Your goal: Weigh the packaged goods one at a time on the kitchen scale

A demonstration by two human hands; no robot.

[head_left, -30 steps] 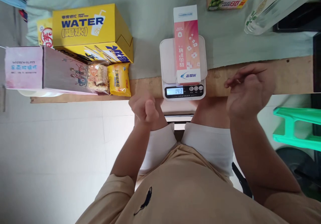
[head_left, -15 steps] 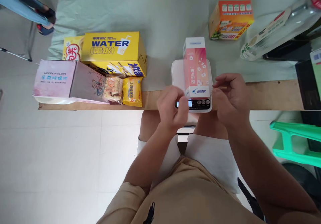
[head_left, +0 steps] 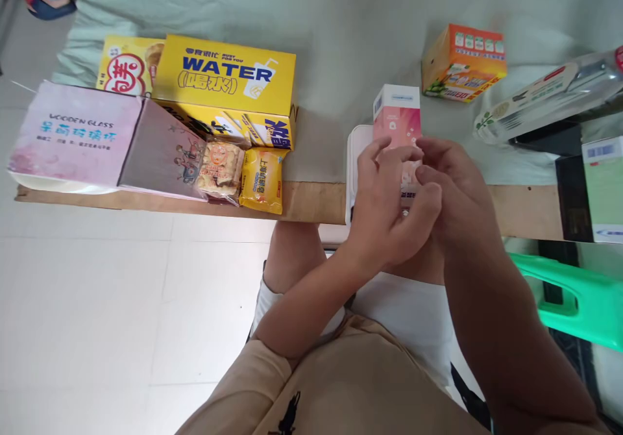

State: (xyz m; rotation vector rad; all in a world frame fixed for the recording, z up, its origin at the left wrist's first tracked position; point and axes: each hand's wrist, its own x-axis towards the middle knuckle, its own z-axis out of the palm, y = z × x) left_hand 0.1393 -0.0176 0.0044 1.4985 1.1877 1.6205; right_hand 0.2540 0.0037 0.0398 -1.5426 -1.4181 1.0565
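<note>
A pink and white carton [head_left: 398, 113] lies on a white kitchen scale [head_left: 354, 156] at the table's near edge. My left hand [head_left: 384, 208] and my right hand [head_left: 455, 191] are both wrapped around the near end of the carton, fingers curled on its sides. They cover the scale's display and most of the carton's lower half. Only the far end of the carton and the scale's left rim show.
Left of the scale stand a yellow WATER box [head_left: 228, 84], a pink box [head_left: 78, 133], two snack packets [head_left: 243, 172] and another yellow box [head_left: 127, 65]. An orange box [head_left: 462, 62] and a clear bag [head_left: 545, 100] lie far right. A green stool [head_left: 574, 298] is at my right.
Both hands rose from in front of the table edge to the scale and closed on the pink carton. The view shifted, so the table items appear lower and further left.
</note>
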